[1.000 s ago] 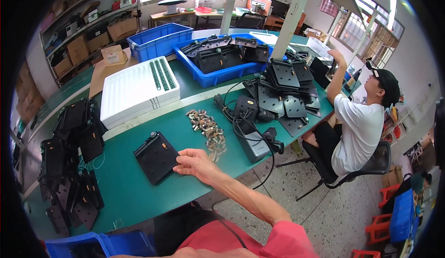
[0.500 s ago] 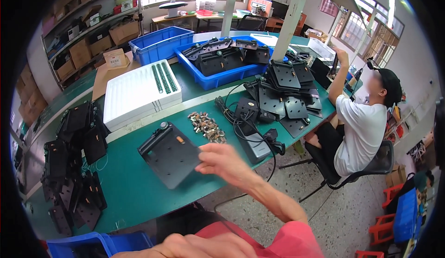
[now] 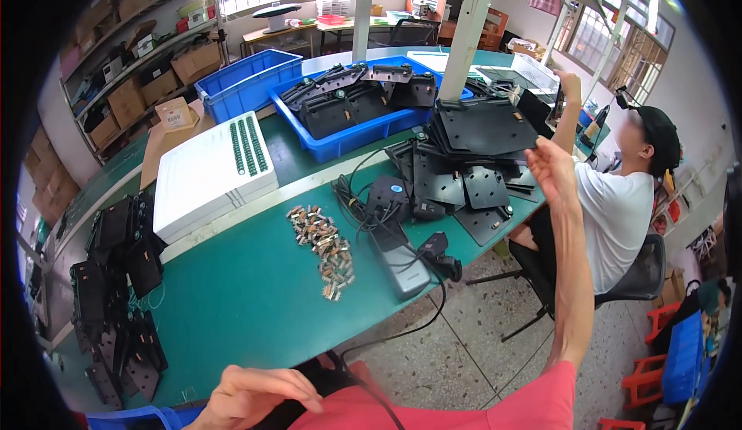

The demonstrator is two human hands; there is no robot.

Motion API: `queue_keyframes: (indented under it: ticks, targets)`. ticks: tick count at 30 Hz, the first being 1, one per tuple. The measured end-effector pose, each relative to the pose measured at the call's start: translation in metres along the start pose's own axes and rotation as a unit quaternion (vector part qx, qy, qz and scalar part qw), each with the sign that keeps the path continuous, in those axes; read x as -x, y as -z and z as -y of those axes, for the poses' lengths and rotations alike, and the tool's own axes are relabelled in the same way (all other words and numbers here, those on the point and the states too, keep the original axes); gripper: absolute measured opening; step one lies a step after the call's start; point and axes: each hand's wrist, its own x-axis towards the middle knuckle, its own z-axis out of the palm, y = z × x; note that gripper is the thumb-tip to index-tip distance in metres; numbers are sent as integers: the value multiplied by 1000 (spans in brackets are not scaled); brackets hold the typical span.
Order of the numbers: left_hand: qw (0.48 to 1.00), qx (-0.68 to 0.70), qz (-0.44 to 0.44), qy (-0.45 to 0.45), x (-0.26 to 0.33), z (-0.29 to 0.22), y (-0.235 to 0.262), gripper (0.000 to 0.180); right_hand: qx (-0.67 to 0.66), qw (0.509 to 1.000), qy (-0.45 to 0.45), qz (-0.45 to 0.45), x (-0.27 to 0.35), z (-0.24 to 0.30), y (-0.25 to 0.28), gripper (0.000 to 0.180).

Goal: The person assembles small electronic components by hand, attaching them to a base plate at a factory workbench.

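My right hand reaches far to the right, its fingers closed at the near right corner of a black plate. That flat plate, with small holes in it, lies on top of a pile of similar black plates. By the front edge of the bench, close to my body, my left hand hovers with loosely bent fingers and nothing visible in it. A heap of small metal-and-brown parts lies mid-bench. Beside it sits a grey device with black cables.
More black plate assemblies are piled at the left. Behind stand a white tray with green springs, a blue bin of black parts and another blue bin. A co-worker sits at the right. A post rises from the bench.
My right hand has carried the black plate from above the bench's middle to the pile on the right. My left hand has shifted left, and its fingers show more clearly.
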Motion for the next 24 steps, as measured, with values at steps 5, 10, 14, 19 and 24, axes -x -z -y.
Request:
queue_keyframes:
  ticks: [5, 10, 14, 19, 24]
  targets:
    - [995, -16, -103, -4, 10, 9, 8, 60, 19, 997, 38, -64, -88, -3, 28, 10]
    - [985, -7, -172, -6, 23, 14, 12, 58, 9, 995, 9, -95, -141, -21, 24, 5]
    - [977, -14, -211, -22, 29, 17, 10, 55, 33, 995, -23, -92, -162, -31, 22, 6]
    - [973, -12, -226, -34, 31, 20, 10, 51, 46, 992, -42, -113, -184, -43, 29, 6]
    - [971, 20, -234, -37, 30, 24, 9, 49, 71, 989, -46, -120, -190, -48, 31, 5]
